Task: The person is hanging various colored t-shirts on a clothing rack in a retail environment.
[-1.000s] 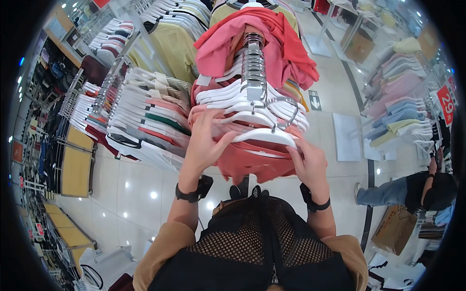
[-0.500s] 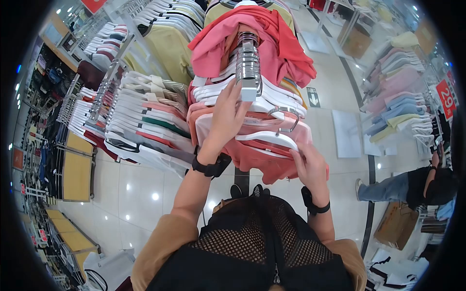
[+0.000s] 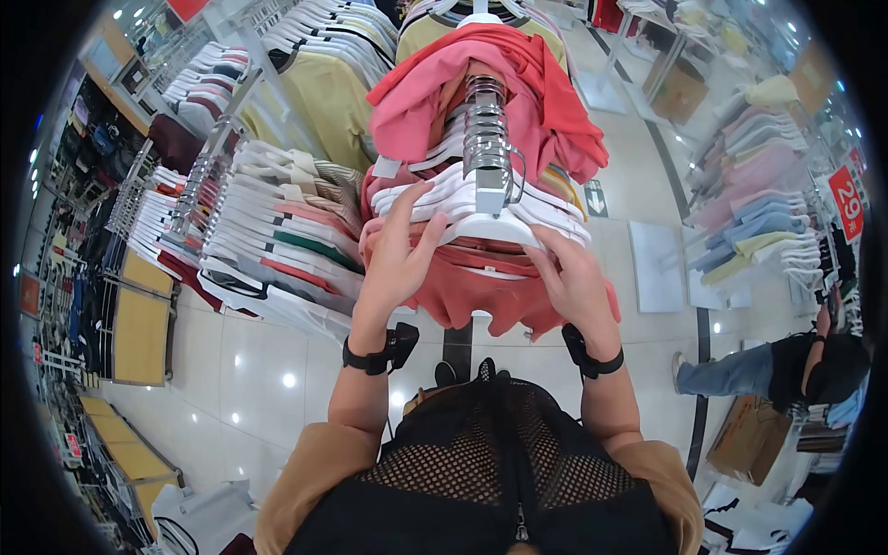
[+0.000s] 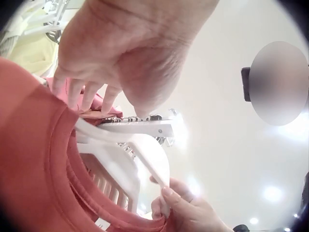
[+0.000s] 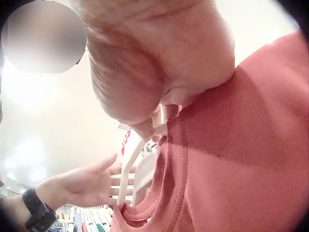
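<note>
The nearest white hanger (image 3: 495, 229) carries a coral-red shirt (image 3: 481, 298) at the front end of a metal rail (image 3: 491, 201). My right hand (image 3: 575, 282) pinches the hanger's right arm between thumb and fingers, beside the shirt's neckline. My left hand (image 3: 398, 259) is spread at the hanger's left side, its fingers straight and close to the neighbouring white hangers. From the right wrist, the left hand (image 5: 87, 183) shows with a flat palm and extended fingers. In the left wrist view, the pinching right hand (image 4: 193, 208) appears below the rail.
Pink and red garments (image 3: 481, 69) lie draped over the rail's far part. To the left hangs a packed row of clothes (image 3: 282, 227); another rack (image 3: 758, 208) stands right. A person in jeans (image 3: 740, 368) is at the right, near a cardboard box (image 3: 751, 439).
The front hanger has moved forward to the rail's end, its hook now upright there. My left hand went up to the rail end, then came back left and down. My right hand stayed on the hanger.
</note>
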{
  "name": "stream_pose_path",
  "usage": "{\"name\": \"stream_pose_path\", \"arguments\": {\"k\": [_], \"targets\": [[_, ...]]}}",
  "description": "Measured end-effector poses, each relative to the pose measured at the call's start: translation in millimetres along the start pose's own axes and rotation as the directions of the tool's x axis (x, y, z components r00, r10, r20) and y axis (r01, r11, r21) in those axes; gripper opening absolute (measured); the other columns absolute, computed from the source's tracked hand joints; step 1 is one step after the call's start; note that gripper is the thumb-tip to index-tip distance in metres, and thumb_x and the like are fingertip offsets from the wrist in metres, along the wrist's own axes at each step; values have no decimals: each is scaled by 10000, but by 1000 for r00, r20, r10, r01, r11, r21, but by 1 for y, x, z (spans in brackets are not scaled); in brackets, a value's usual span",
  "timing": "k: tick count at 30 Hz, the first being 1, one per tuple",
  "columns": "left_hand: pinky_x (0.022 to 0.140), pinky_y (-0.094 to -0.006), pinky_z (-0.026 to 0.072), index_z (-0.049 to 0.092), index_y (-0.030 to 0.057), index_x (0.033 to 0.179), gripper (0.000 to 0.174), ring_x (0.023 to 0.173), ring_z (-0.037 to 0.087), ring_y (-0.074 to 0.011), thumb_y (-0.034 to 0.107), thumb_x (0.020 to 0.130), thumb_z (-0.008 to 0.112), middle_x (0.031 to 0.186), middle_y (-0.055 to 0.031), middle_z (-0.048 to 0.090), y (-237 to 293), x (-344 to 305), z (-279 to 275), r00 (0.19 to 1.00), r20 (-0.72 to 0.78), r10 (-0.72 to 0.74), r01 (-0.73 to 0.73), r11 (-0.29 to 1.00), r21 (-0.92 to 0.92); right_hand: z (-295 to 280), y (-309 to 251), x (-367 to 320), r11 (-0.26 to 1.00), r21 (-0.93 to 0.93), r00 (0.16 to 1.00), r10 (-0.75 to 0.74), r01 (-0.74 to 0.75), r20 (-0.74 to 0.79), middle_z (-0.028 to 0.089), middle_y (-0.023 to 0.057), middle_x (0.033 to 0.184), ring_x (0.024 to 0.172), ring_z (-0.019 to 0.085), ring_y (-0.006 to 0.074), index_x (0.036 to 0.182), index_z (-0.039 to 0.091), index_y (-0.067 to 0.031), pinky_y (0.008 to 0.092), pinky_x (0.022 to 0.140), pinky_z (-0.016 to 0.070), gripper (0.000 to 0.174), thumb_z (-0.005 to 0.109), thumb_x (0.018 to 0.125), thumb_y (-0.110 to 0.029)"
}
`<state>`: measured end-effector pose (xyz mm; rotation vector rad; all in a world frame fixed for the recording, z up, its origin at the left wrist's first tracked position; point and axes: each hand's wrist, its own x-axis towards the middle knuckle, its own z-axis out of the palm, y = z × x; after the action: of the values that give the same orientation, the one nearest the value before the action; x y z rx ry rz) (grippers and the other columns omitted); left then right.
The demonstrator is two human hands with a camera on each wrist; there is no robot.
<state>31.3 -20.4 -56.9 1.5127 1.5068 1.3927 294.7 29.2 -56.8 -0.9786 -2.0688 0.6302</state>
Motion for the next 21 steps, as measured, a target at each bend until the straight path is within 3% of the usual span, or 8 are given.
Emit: {"name": "stream_pose_path", "arguments": {"k": [4,6,9,11,14,18,20,21], "targets": [[968,-291,452,542,45,1403,473,1085,715,-167,246,997,676,1397,-139,603,1,-3,-10,998,-26,56,-52,991,124,7,13,1,995,-63,988,-74,83,135,708,164,899,868,684,339,1144,688,-39,403,804,524,231,692,960,-178],[971,-345,464,539,32,1392,490,1084,716,-233,251,982,696,1385,-161,596,3,3,-10,965,-36,260,-241,932,272,5,15,2,996,-51,986,-59,68,153,709,170,909,900,689,338,1154,684,-40,399,825,526,244,686,966,-195],[992,-390,470,534,12,1377,501,1145,674,-288,260,975,703,1356,-176,596,31,7,-11,996,-14,91,-90,994,64,-8,21,3,970,-112,972,-202,216,121,724,173,1024,1008,702,322,1206,676,-42,388,873,534,272,678,972,-181],[1017,-401,466,530,3,1374,505,1180,645,-307,265,977,699,1346,-181,593,31,27,-17,983,-29,183,-177,972,151,-34,12,10,973,216,990,57,-85,132,712,178,1178,1148,681,308,1294,645,-33,406,952,524,357,679,983,-205],[1049,-414,462,526,-4,1375,517,1232,601,-329,275,976,697,1348,-196,586,29,74,-23,945,-40,324,-307,923,234,-69,15,43,999,-44,997,12,-8,79,693,161,1273,1219,653,293,1358,605,-4,426,1002,506,446,696,982,-226],[1050,-432,475,521,-1,1390,559,1252,586,-370,295,953,703,1362,-234,586,17,161,-22,847,-73,526,-473,810,346,-71,58,98,980,109,985,-161,168,-67,689,158,1304,1246,624,285,1507,444,22,388,1055,473,704,753,942,-262],[1039,-446,488,519,-1,1395,584,1236,599,-403,308,936,705,1354,-254,596,9,197,-20,795,-69,603,-507,722,470,-71,69,130,981,192,999,-39,41,-17,688,156,1312,1252,624,289,1532,404,22,384,1058,472,751,758,937,-268],[1027,-460,497,525,2,1391,598,1209,615,-419,317,915,704,1319,-254,623,5,213,-20,843,-56,535,-424,725,542,-70,74,144,959,270,996,76,-86,48,687,154,1320,1258,624,294,1557,363,21,380,1061,471,798,763,932,-275]]}}
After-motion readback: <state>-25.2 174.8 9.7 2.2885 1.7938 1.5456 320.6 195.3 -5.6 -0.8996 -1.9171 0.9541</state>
